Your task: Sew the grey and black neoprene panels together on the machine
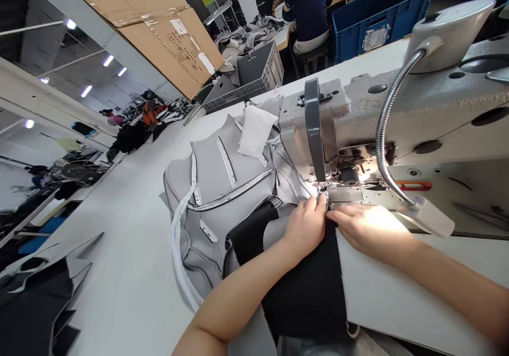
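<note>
Both hands work close to the needle area of a grey sewing machine [421,107]. My left hand [306,224] presses its fingers onto the sewn piece right beside the presser foot. My right hand [363,226] pinches the edge of the black fabric [306,297] just right of the needle. That black fabric hangs toward me and lies partly under my left forearm. Joined to it, a large grey fabric piece [234,160] with white-edged seams spreads over the table to the left. The fingertips hide the exact stitching spot.
A flexible lamp [427,215] hangs near my right hand, and orange-handled snips [415,185] lie behind it. Black fabric pieces [35,303] are at the left. Beyond the table [135,229] stand a grey crate [274,64], cardboard box [175,43], blue bin [382,17] and seated people.
</note>
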The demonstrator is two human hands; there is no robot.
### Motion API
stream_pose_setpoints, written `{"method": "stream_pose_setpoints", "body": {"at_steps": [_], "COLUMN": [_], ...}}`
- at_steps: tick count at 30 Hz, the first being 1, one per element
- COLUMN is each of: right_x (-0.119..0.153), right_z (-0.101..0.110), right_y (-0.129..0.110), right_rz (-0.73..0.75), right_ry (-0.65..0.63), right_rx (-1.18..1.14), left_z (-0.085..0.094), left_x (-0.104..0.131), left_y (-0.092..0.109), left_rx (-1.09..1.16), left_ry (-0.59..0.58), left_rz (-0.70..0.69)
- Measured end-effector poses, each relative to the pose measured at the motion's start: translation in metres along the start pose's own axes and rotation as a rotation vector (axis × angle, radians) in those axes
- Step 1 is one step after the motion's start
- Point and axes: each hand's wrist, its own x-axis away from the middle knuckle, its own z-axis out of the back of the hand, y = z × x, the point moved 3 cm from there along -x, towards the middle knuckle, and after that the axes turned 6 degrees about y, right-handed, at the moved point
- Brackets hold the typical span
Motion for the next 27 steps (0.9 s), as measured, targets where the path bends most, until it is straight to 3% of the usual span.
{"method": "stream_pose_setpoints", "body": {"at_steps": [3, 6, 11, 14, 16, 19, 23, 27], "right_x": [-0.004, -0.007, -0.013, -0.016, -0.018, -0.018, -0.010, 0.010], "right_z": [-0.005, -0.010, -0.012, -0.013, -0.016, -0.019, -0.012, 0.007], "right_y": [0.015, 0.022, 0.018, 0.010, 0.006, 0.004, 0.007, 0.001], "right_rz": [-0.061, -0.114, -0.184, -0.250, -0.283, -0.316, -0.253, -0.051], "right_ry": [0.123, 0.158, 0.009, -0.099, -0.132, -0.132, -0.078, -0.150], "right_rx": [0.004, -0.015, 0.127, 0.217, 0.235, 0.236, 0.124, -0.213], "left_z": [0.000, 0.008, 0.020, 0.019, 0.017, 0.016, 0.020, 0.028], "left_x": [0.001, -0.004, -0.008, -0.005, -0.006, -0.016, -0.027, -0.010], "left_y": [-0.001, -0.004, -0.010, -0.008, -0.006, -0.006, -0.009, -0.012], "left_rx": [0.019, 0.079, 0.200, 0.200, 0.189, 0.170, 0.230, 0.197], "left_ry": [0.015, -0.020, -0.121, -0.090, -0.081, -0.155, -0.218, -0.179], "left_rz": [-0.015, -0.007, -0.002, 0.026, 0.074, 0.118, 0.113, 0.043]}}
